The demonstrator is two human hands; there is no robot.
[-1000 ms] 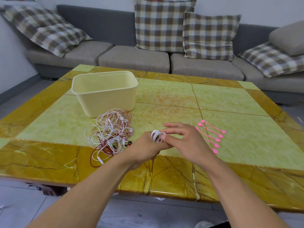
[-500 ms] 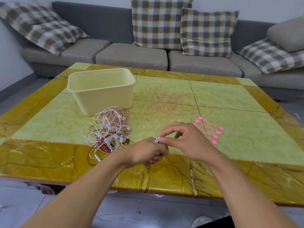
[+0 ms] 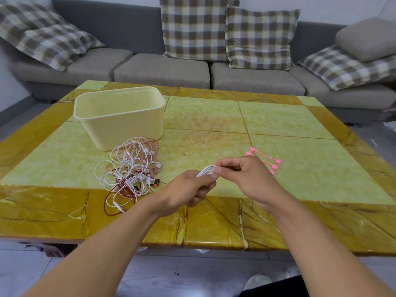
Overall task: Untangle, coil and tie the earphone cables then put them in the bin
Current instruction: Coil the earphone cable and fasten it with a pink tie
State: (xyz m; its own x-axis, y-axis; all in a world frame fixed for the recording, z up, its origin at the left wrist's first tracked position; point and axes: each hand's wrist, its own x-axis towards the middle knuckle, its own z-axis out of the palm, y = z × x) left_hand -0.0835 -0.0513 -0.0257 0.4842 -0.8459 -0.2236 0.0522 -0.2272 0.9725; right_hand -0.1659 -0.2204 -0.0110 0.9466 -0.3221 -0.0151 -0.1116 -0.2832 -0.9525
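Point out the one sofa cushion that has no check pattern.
The plain grey cushion at the sofa's far right, lying atop a checked one; every other cushion is brown-and-cream checked.

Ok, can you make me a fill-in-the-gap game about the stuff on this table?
1. Both hands hold a small coil of ____ cable.
2. The cable ties beside the right hand are ____ in colour.
3. The tangled pile of earphones lies right in front of the pale yellow ____.
4. The left hand grips the coil over the ____.

Missing words: white; pink; bin; table
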